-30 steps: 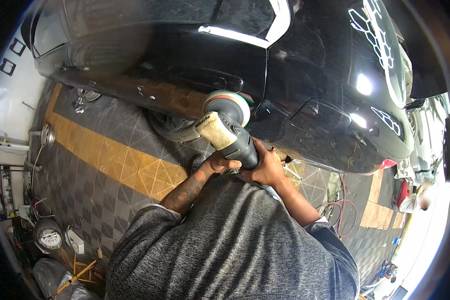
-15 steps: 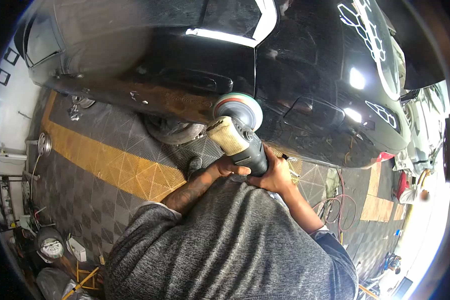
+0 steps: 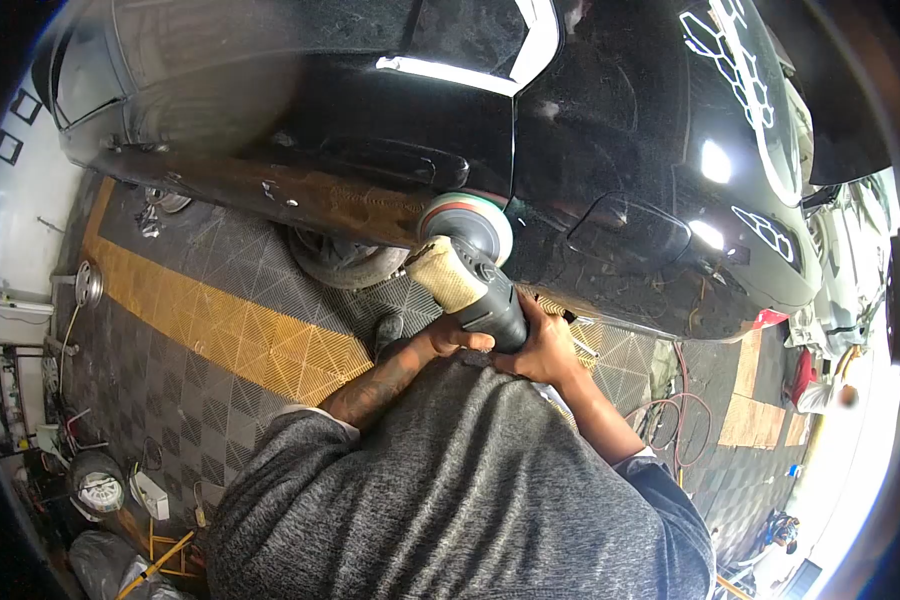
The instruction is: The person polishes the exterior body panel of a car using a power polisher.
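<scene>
A black car polisher (image 3: 496, 312) with a tan cloth-like cover (image 3: 444, 278) around its head is held between my hands. Its round pad (image 3: 467, 222), pale with a green and red edge, lies against the lower side of a glossy black car body (image 3: 390, 120), by a vertical panel seam. My right hand (image 3: 548, 345) wraps the rear of the polisher's body. On its other side, my left hand (image 3: 452, 336) is closed against the tool, thumb showing; the rest of its fingers are hidden beneath the polisher.
Below the car, a wheel (image 3: 345, 262) stands near the tiled floor's yellow band (image 3: 220, 330). A red hose (image 3: 682, 400) coils at right. A fan-like round object (image 3: 100, 490) and yellow bars (image 3: 160, 565) are at lower left.
The polisher and its pad have shifted slightly left and a little down along the panel. Both hands moved with it, keeping their grip.
</scene>
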`<state>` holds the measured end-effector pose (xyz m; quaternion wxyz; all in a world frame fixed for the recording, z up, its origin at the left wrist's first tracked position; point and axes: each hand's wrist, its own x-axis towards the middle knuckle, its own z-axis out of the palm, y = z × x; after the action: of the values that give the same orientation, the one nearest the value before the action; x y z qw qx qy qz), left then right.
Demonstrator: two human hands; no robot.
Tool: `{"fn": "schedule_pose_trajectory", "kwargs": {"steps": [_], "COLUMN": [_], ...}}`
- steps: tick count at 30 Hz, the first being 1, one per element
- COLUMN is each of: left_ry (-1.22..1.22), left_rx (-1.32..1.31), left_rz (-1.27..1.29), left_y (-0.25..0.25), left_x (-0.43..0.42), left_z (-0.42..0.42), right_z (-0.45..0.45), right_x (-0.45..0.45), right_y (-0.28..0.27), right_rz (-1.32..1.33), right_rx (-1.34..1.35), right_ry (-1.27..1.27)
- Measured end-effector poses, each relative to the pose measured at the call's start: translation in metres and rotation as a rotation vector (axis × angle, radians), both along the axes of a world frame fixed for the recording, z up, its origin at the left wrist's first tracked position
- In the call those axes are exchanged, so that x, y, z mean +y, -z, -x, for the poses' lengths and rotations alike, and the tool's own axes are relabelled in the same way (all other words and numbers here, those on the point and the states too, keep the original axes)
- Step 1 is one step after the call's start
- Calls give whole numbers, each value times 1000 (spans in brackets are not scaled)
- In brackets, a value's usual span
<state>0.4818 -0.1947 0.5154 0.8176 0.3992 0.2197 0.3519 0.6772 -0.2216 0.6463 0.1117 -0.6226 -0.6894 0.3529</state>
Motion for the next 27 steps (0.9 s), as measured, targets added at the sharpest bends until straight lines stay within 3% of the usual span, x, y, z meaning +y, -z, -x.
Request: {"fn": "schedule_pose_trajectory", "kwargs": {"steps": [19,27], "left_ry": [-140,8], "left_rx": [-54,-68], "left_rz": [101,30], "left_y": [-11,-10], "left_x": [1,0], "left_z": [25,-1], "right_z": [23,-1], "right_x": [21,-3], "right_y": [4,-6], "right_rz": [-56,-29], "right_rx": [-4,-27], "right_ry": [-99,22]}}
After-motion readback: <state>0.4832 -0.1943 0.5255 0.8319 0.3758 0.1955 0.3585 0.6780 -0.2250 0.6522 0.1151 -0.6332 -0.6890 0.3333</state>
